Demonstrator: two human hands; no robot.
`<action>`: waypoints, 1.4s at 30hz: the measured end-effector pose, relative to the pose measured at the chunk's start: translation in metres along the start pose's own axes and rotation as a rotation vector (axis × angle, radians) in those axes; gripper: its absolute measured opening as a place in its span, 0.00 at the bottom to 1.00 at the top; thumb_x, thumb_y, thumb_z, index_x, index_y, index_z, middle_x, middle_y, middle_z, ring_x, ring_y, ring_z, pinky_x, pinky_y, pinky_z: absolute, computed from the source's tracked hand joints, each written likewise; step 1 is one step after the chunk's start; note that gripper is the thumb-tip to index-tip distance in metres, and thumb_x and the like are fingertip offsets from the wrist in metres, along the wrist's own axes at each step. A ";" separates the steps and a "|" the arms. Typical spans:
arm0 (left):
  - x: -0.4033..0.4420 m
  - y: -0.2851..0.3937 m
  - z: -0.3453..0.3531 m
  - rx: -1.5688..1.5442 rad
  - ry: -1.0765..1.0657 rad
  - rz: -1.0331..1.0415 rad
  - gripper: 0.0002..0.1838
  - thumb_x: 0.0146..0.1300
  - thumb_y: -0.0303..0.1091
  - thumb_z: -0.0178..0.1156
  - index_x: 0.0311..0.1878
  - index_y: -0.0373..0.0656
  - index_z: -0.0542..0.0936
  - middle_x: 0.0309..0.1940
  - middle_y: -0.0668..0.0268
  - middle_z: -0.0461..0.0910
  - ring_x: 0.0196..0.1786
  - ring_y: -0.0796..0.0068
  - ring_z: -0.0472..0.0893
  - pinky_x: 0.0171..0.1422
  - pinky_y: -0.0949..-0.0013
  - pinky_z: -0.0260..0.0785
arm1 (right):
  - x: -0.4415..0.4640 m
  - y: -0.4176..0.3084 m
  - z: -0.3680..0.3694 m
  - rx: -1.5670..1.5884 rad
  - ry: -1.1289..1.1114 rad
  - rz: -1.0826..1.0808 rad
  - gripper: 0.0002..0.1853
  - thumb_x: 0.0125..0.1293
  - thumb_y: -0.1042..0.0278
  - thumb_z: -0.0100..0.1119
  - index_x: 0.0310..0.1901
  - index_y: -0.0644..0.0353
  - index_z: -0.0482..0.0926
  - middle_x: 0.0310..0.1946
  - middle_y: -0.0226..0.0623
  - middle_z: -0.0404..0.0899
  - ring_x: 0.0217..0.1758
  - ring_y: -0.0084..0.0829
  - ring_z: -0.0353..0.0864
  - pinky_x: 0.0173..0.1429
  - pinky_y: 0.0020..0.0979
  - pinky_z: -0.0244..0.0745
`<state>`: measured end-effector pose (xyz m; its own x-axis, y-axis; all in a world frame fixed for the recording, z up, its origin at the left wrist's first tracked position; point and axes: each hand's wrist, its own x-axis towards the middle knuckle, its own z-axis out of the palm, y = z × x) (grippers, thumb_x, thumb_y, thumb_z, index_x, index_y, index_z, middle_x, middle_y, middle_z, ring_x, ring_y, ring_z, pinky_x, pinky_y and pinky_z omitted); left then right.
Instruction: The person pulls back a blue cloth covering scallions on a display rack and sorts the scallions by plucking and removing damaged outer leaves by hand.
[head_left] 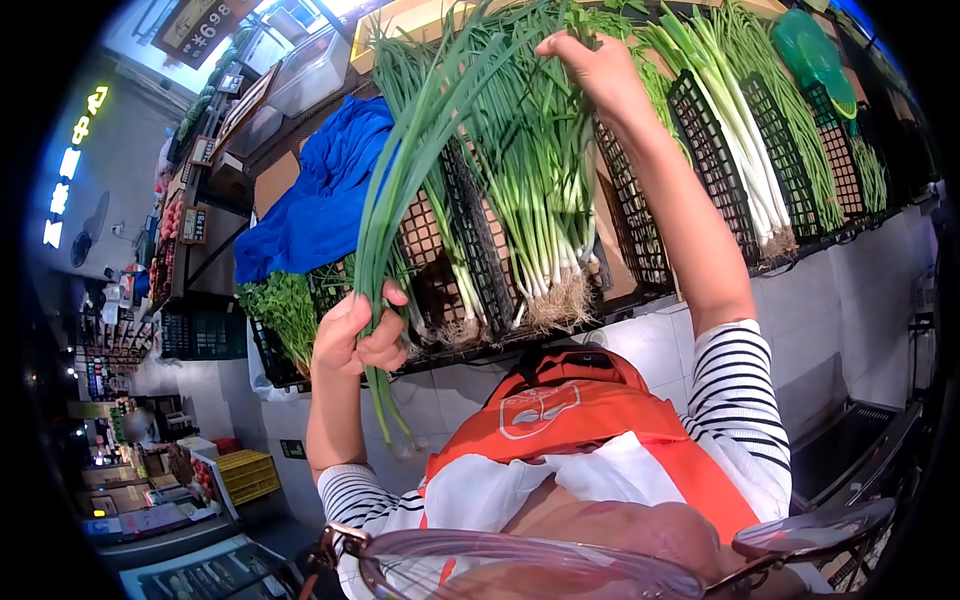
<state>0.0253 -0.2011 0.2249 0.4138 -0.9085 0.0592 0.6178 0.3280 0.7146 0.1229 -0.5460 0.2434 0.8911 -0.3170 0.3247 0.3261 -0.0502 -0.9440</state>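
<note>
Currently the left hand (360,335), left of centre in the frame, is closed around a small bunch of green onions (385,200), fingers wrapped over the stalks. The bunch's long leaves rise from the fist and bend over toward the top centre of the frame, while its pale lower ends hang below the fist. The right hand (595,70) is raised at the upper centre, its fingers bent among the leaf tips; whether they pinch any leaves or only touch them, I cannot tell.

Beneath the right hand, at the centre of the frame, a thick row of rooted onions (545,200) stands between black crate walls, roots toward the viewer. Thick white-stemmed leeks (730,130) lie at the upper right, and a blue cloth (330,180) is heaped at the upper left, behind the held bunch.

As I judge it, the step in hand is handling the long greens, one hand bearing the bunch by its stalks while the other works at the tops. The next move calls for a firm but gentle hold with the left hand, since the leaves look long and easily creased, and for the right fingers to keep neighbouring leaves from tangling.
</note>
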 end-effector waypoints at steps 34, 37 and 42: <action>-0.011 0.007 0.002 0.018 -0.014 0.081 0.19 0.71 0.44 0.36 0.56 0.40 0.61 0.12 0.75 0.54 0.11 0.87 0.50 0.18 0.76 0.44 | -0.041 0.104 -0.027 0.366 -0.445 0.549 0.16 0.64 0.63 0.53 0.48 0.66 0.74 0.15 0.17 0.56 0.16 0.14 0.50 0.22 0.19 0.47; -0.013 0.006 0.002 0.026 -0.007 0.081 0.19 0.71 0.44 0.36 0.56 0.40 0.61 0.12 0.75 0.54 0.11 0.87 0.50 0.18 0.76 0.44 | -0.040 0.102 -0.027 0.375 -0.460 0.551 0.16 0.65 0.63 0.52 0.49 0.66 0.73 0.15 0.17 0.55 0.16 0.14 0.50 0.22 0.19 0.47; -0.015 0.004 0.002 0.031 0.004 0.080 0.20 0.71 0.44 0.36 0.56 0.40 0.61 0.12 0.76 0.53 0.11 0.87 0.49 0.18 0.75 0.44 | -0.038 0.099 -0.030 0.390 -0.467 0.536 0.18 0.65 0.61 0.52 0.50 0.67 0.72 0.15 0.17 0.55 0.17 0.14 0.50 0.22 0.19 0.47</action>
<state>0.0207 -0.1861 0.2281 0.4641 -0.8784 0.1141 0.5619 0.3915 0.7287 0.1122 -0.5669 0.1362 0.9692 0.2279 -0.0938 -0.1729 0.3573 -0.9178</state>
